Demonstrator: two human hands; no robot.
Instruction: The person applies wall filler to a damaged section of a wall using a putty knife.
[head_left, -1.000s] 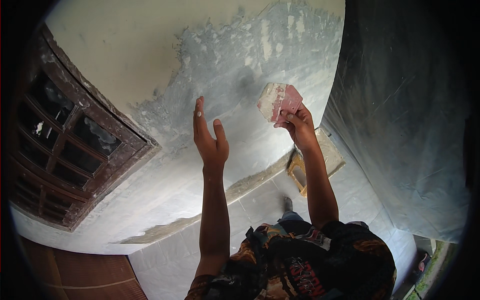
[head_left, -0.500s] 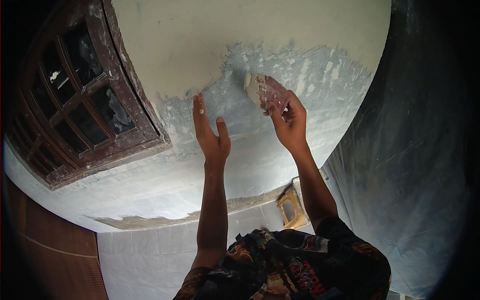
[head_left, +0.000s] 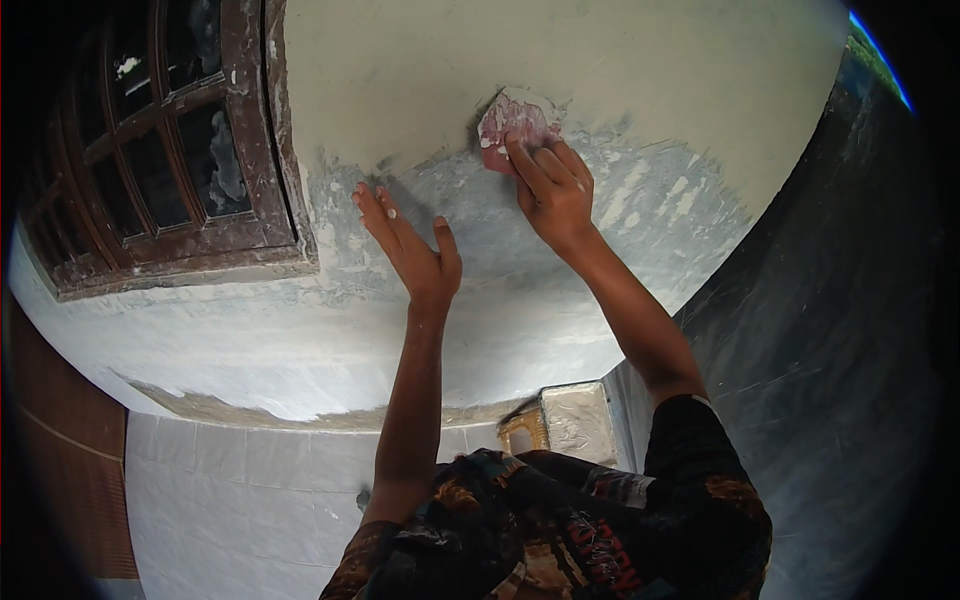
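My right hand [head_left: 562, 200] grips a flat reddish putty spreader [head_left: 508, 132] smeared with pale filler. The spreader lies against the wall [head_left: 400, 75], where the cream coat meets a rough grey patch [head_left: 640, 185]. My fingers press on its face. Lower and to the left, my left hand [head_left: 418, 262] is raised with fingers stretched out and thumb apart, holding nothing. Small blobs of filler stick to its fingers. Whether its fingertips touch the wall I cannot tell.
A brown wooden window with glass panes [head_left: 150, 165] is on the left. Below stand a yellow stool [head_left: 522, 436] and a square surface covered in pale paste [head_left: 580, 425]. A dark sheet [head_left: 800, 350] hangs at right; pale tiled flooring [head_left: 240, 480] lies below.
My right hand has moved up and turned, laying the spreader flatter on the wall. My left hand tilts further left. The view has shifted, showing more of the paste-covered surface.
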